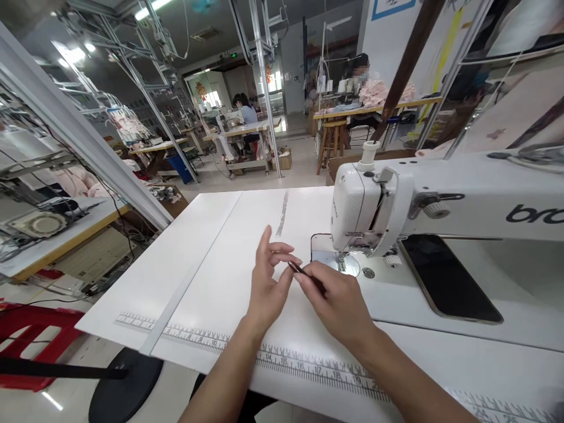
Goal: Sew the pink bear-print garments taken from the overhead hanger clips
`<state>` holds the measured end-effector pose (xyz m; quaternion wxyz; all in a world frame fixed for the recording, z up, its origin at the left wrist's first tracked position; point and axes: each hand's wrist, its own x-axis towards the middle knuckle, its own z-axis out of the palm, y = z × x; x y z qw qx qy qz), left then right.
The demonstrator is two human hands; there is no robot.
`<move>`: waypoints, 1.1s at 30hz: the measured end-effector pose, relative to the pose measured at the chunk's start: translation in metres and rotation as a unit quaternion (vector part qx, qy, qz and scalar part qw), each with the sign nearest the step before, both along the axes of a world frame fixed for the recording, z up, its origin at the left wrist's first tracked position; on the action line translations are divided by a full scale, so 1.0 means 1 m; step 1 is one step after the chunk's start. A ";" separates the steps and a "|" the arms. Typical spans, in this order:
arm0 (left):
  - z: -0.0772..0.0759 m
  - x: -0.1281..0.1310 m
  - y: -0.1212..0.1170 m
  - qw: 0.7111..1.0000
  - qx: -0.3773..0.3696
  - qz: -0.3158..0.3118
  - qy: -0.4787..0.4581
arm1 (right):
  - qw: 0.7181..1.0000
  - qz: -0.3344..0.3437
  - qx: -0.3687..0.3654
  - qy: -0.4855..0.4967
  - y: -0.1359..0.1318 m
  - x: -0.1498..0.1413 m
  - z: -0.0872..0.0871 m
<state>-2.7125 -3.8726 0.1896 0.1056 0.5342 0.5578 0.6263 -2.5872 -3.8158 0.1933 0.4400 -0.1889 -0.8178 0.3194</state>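
My right hand [337,296] is closed around a slim dark pointed tool [294,268], perhaps tweezers; most of it is hidden in my fingers. My left hand [269,282] meets it at the tip, thumb and fingertips drawn together there while one finger points up. Whatever lies between those left fingertips is too small to make out. Both hands are above the white sewing table [220,252], just left of the needle area of a white sewing machine [365,205].
A black phone [449,276] lies on the machine bed at the right. A printed ruler strip [304,365] runs along the table's front edge. Left of the table are a red stool [39,335] and a round black base [126,385]. Co-workers sit at machines farther back.
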 end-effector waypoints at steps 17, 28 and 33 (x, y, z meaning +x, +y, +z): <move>0.009 0.001 0.000 0.991 0.017 0.075 -0.106 | 0.974 -0.002 -0.218 -0.057 0.004 0.000 0.002; 0.007 0.002 -0.001 0.993 0.019 0.084 -0.075 | 0.989 -0.025 -0.142 -0.034 0.003 -0.001 -0.002; 0.007 0.001 -0.001 0.995 0.029 0.080 -0.056 | 0.998 -0.049 -0.023 -0.019 0.002 0.000 -0.004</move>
